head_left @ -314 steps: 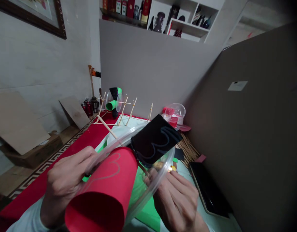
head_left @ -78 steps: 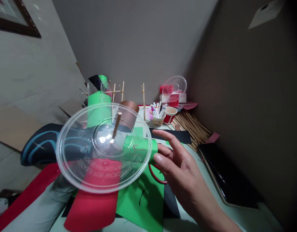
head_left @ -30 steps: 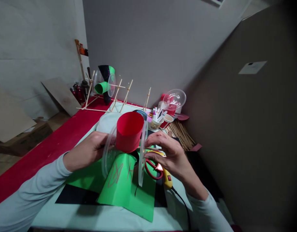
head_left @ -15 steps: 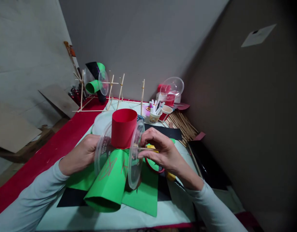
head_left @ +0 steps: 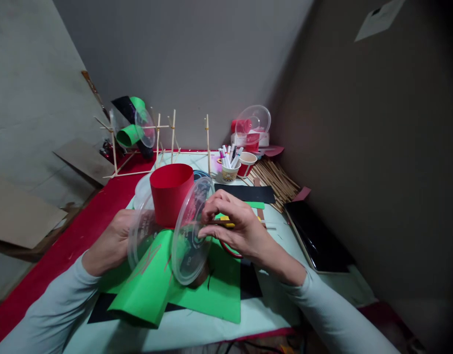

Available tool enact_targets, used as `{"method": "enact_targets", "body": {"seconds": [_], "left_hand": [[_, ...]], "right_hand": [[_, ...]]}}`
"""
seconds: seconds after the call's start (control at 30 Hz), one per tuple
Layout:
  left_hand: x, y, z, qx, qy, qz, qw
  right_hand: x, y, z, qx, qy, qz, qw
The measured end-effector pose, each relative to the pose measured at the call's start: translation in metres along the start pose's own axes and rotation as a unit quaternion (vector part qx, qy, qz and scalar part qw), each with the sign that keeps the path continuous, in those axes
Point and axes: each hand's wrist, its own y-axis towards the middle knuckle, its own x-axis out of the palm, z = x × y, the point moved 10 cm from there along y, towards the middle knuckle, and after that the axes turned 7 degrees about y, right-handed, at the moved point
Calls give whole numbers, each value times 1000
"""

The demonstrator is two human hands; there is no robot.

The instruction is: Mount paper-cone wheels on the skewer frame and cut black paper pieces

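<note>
I hold a paddle wheel made of two clear plastic lids (head_left: 187, 236) with rolled paper tubes between them. A red tube (head_left: 169, 196) points up and a green tube (head_left: 147, 287) points down toward me. My left hand (head_left: 113, 241) is closed on the far lid's rim. My right hand (head_left: 231, 228) pinches the wooden stick (head_left: 211, 222) that sticks out of the near lid's centre. The wheel hangs just above green paper sheets (head_left: 219, 295) on the table.
A stick frame (head_left: 163, 142) with a second wheel (head_left: 132, 125) stands at the back left. Cups of markers (head_left: 229, 164), a bundle of sticks (head_left: 276, 179), stacked clear lids (head_left: 252, 125) and a black tray (head_left: 317, 236) lie right. Red scissors handles (head_left: 229, 250) peek under my right hand.
The wheel has tilted and shifted left and slightly toward me, the near lid now facing me more. My right hand stays pinched on the axle stick; my left hand keeps the far lid.
</note>
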Motion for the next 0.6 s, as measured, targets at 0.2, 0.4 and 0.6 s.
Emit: {"method": "enact_targets", "body": {"seconds": [0.2,0.4,0.6], "left_hand": [[1,0,-5,-43,-5,-8,999],[1,-3,-8,-52,-5,10,999],[0,-3,-19,-46,29,17,998]], "right_hand": [[2,1,7,7,35,9,999],[2,1,2,-5,22,6,1000],[-4,0,-4,-9,-29,2,1000]]}}
